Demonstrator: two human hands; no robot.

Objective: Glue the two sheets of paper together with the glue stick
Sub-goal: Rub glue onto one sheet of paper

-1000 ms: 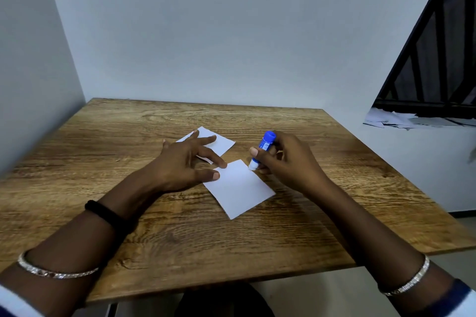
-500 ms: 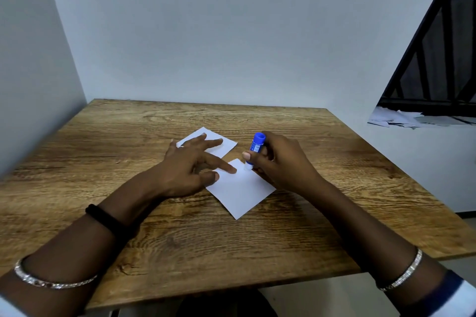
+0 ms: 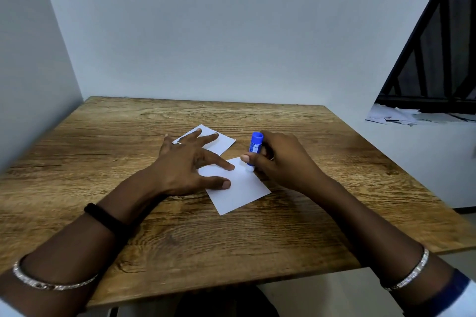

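Observation:
Two white paper sheets lie on the wooden table (image 3: 231, 239). The nearer sheet (image 3: 242, 193) is in the middle; the farther sheet (image 3: 221, 143) lies just behind it. My left hand (image 3: 188, 165) is spread flat, its thumb and forefinger pressing the nearer sheet's left part while the other fingers rest on the farther sheet. My right hand (image 3: 280, 162) grips a blue glue stick (image 3: 254, 145), held nearly upright, with its white tip touching the nearer sheet's far corner.
Grey walls close the table at the back and left. To the right, beyond the table's edge, a ledge holds scattered papers (image 3: 396, 117) under a black metal railing (image 3: 438, 59).
My right hand has brought the glue stick down and leftward from above the sheet until its tip touches the paper. My left hand slid further onto the nearer sheet.

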